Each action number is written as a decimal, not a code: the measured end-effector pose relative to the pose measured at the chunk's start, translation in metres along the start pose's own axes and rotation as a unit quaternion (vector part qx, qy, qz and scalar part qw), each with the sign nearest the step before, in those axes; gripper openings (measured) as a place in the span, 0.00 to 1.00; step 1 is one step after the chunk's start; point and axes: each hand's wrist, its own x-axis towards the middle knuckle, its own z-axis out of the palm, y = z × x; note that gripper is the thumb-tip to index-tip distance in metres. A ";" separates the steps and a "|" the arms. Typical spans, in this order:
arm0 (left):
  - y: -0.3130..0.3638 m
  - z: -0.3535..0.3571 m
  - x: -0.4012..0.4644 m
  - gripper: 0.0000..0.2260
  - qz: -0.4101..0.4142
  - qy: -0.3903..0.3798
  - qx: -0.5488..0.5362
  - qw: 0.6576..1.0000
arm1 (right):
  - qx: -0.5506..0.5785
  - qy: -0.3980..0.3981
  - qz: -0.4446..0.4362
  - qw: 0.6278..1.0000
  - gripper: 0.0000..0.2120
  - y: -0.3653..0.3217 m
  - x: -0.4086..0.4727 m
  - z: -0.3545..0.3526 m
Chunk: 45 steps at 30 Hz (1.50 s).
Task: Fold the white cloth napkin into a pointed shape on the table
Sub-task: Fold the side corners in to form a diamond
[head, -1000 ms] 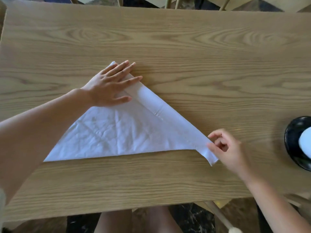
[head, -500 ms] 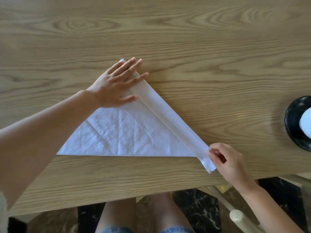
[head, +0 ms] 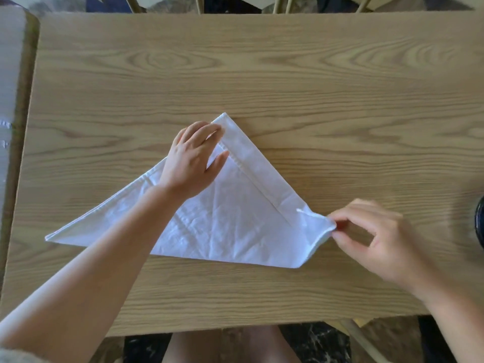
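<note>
Napkin (head: 222, 218), white and creased, lies as a wide triangle on the wooden surface (head: 262, 69), its top point toward the far edge. We see a folded band running along the napkin's right slope. Our left hand (head: 192, 163) rests flat near the napkin's top point, fingers spread, grip apart. Our right hand (head: 366, 231) pinches the napkin's right corner, lifted slightly, grip clamped on the cloth. A dark dish (head: 480, 221) shows right of the napkin.

Left hand (head: 192, 163) flattens the napkin (head: 230, 218); right hand (head: 374, 239) pinches its corner.
</note>
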 end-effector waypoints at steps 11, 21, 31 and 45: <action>-0.006 0.006 -0.006 0.27 -0.075 0.026 -0.193 0.978 | 0.249 -0.090 0.106 0.959 0.12 -0.018 0.176 0.042; -0.012 0.010 -0.009 0.24 -0.063 0.042 -0.216 0.973 | 0.115 -0.131 0.117 0.978 0.05 -0.011 0.224 0.069; -0.009 0.013 -0.009 0.20 -0.006 0.027 -0.083 0.996 | -0.050 -0.047 0.082 0.994 0.02 -0.007 0.228 0.078; -0.010 0.013 0.015 0.18 0.040 -0.057 0.003 0.998 | -0.219 0.203 0.051 0.953 0.18 -0.019 0.171 0.099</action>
